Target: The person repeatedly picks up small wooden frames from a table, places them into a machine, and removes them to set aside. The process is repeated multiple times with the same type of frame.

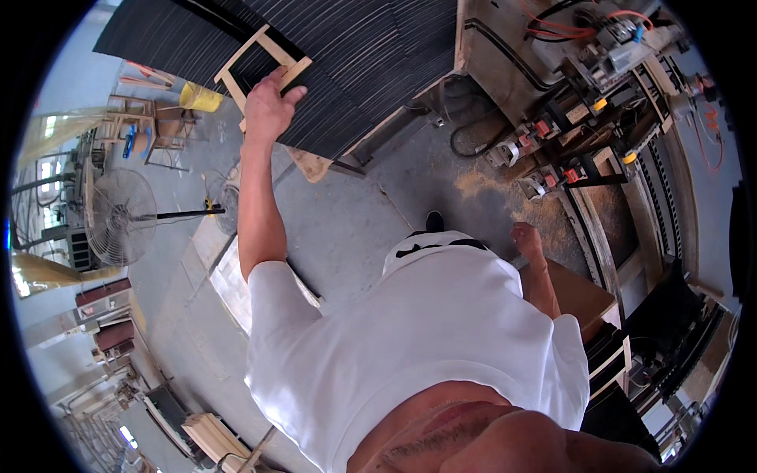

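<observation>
My left hand (268, 101) reaches out at upper left and grips one side of a light wooden rectangular frame (256, 57). The frame lies on a wide black ribbed surface (355, 55). My right hand (526, 239) hangs low at my right side with its fingers curled shut; nothing shows in it. It is just above a brown flat board (582, 296) and close to the edge of a woodworking machine (599, 102). My white shirt (410, 339) fills the lower middle of the view.
Sawdust (481, 185) lies on the grey concrete floor below the machine, which carries orange cables (552, 27). A standing fan (122, 217), a yellow bucket (201, 97) and wooden chair frames (130, 118) stand at left. Stacked pale timber (214, 437) lies at lower left.
</observation>
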Demonstrator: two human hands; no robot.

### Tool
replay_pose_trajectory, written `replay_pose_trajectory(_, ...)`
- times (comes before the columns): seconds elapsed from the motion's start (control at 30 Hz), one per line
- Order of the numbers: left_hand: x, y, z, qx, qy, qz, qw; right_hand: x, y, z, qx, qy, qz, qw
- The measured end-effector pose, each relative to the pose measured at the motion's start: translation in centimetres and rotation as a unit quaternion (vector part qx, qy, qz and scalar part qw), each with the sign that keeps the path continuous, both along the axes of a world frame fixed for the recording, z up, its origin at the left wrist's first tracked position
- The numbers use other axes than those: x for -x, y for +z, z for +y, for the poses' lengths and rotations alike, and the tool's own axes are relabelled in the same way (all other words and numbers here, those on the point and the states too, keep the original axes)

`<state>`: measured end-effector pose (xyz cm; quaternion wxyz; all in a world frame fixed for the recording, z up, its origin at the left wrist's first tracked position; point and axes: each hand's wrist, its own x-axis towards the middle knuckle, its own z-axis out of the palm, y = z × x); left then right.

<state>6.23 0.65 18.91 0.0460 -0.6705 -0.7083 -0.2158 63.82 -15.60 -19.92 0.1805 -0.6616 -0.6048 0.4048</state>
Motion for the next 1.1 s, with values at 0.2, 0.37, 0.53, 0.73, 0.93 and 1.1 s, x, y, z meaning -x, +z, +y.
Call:
replay_pose_trajectory(0.2,4.4,-3.0,2.8,0.000,-0.013,-0.107,0.994,-3.9,-1.5,-3.5,0.034,-0.063,0.112,0.991)
replay_pose_trajectory(0.37,2.2,-1.8,3.5,0.072,-0.040,-0.150,0.985,-9.2,-0.7,-7.3,0.058,-0.016,-0.015,0.998)
replay_pose_trajectory(0.53,-1.6,-1.1,2.4,-0.004,0.020,0.084,0.996,-13.0,5.9,-9.8,-0.075,-0.122,-0.064,0.988)
replay_pose_trajectory(0.73,-14.3,-8.2,2.0,-0.287,-0.081,-0.180,0.937,-18.2,25.6,-14.2,-0.231,-0.294,-0.183,0.909)
replay_pose_trajectory(0.93,-39.8,-19.9,1.1,0.067,-0.258,-0.461,0.846,-22.3,29.4,-24.9,-0.118,-0.415,-0.417,0.800)
replay_pose_trajectory(1.1,-55.4,-20.1,7.1,0.209,-0.300,-0.578,0.730,-19.6,28.0,-29.5,-0.033,-0.517,-0.322,0.792)
